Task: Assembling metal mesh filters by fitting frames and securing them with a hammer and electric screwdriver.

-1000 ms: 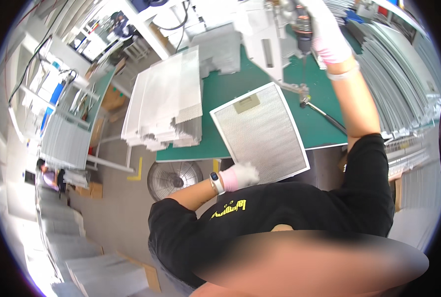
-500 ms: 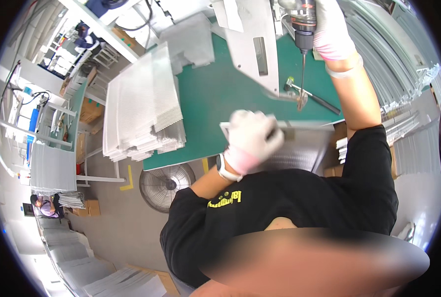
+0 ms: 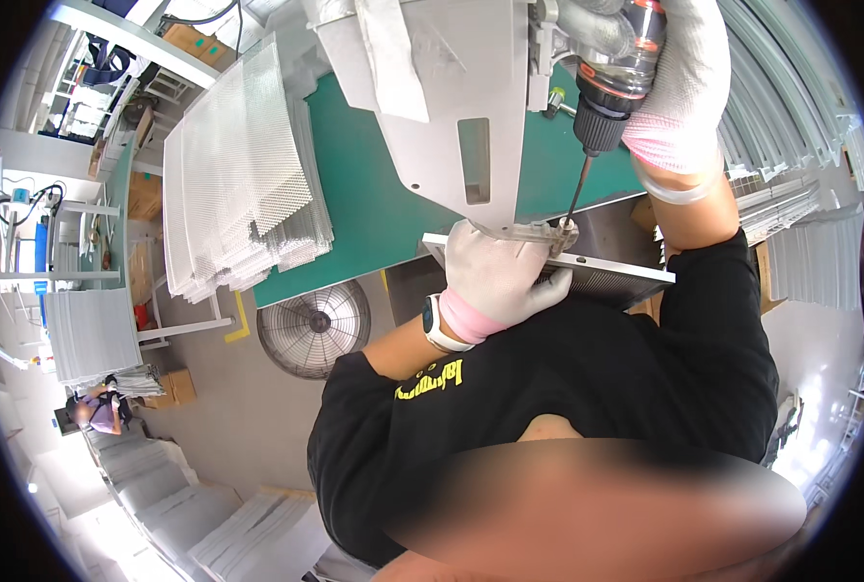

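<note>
My right hand [image 3: 689,82], in a white glove with a pink cuff, is wrapped round a power screwdriver [image 3: 602,112] at the upper right. Its long bit points down into a small metal nozzle [image 3: 563,233] at the lower end of a grey machine arm [image 3: 432,126]. Just below that nozzle lies the white edge of a framed mesh panel [image 3: 631,273], tilted over the bench's near edge. My left hand [image 3: 500,276], gloved too, is closed round the panel's edge close to the nozzle, its thumb on the near side. The fingers on the far side are partly hidden.
A stack of white mesh sheets [image 3: 243,175] lies on the left of the green bench [image 3: 374,194]. Behind the screwdriver a hammer [image 3: 555,101] shows in part. A floor fan [image 3: 316,325] stands at lower left. Long grey profiles [image 3: 791,107] are stacked on the right.
The screwdriver has come down and nearer, with its bit at the nozzle over the panel's edge. My left hand has settled on the panel, which was blurred before. The view has shifted.
</note>
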Demonstrator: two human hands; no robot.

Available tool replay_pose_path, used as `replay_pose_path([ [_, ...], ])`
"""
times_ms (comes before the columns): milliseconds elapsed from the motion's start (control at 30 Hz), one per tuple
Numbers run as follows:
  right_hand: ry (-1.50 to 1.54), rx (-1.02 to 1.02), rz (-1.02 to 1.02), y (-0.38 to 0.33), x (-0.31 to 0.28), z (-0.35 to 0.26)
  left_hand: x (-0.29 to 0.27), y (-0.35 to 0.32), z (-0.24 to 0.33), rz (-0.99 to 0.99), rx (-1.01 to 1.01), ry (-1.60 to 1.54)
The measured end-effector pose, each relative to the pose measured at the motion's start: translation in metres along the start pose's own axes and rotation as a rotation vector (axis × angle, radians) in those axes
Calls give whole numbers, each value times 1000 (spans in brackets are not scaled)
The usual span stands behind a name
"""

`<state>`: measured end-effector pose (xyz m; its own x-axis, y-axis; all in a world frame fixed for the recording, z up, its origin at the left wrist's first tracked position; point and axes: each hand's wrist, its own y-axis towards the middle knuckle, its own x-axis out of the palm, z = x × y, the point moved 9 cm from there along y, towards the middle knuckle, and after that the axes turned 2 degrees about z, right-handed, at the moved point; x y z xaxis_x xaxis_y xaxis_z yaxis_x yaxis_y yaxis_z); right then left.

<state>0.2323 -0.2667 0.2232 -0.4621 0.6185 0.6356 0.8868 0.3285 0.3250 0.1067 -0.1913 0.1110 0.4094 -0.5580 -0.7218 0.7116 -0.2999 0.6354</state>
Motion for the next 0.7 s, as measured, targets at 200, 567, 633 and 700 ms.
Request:
replay_pose_path([
  [200,-40,56,-129,-16,-22,12,15,-4,-2,-114,-19,-24],
  [567,-14,62,-296,-25,-23,43,37,-6,5,-35,98,-223],
  [633,-34,33,-297,-26,-28,43,37,-2,7,-77,107,-197],
  [700,-54,5,-301,-26,-29,41,44,-7,6,-68,88,-228],
])
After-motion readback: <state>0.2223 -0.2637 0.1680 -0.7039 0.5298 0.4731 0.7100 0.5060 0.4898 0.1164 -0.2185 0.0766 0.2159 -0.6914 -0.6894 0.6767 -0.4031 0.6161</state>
